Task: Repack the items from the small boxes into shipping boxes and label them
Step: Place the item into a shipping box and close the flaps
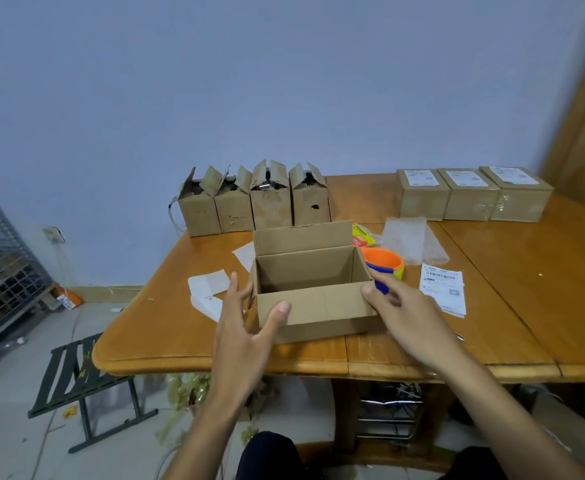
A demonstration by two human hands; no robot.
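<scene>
An open, empty cardboard shipping box point(313, 308) stands near the front edge of the wooden table point(512, 289). My left hand point(246, 327) is at its left front corner, fingers straight, thumb against the front wall. My right hand point(400, 306) reaches its right front corner with relaxed fingers touching the rim. Several small torn-open boxes point(254, 204) stand in a row at the back. Three sealed, labelled boxes point(472, 195) line the back right. A printed shipping label point(445, 287) lies right of the box.
An orange and blue tape dispenser point(384, 263) sits just behind my right hand, with bubble wrap point(410, 242) and a yellow packet point(362, 233) beyond it. White paper backings point(208, 289) lie left of the box. A folding stool point(83, 375) and a wire crate point(3, 271) stand on the floor.
</scene>
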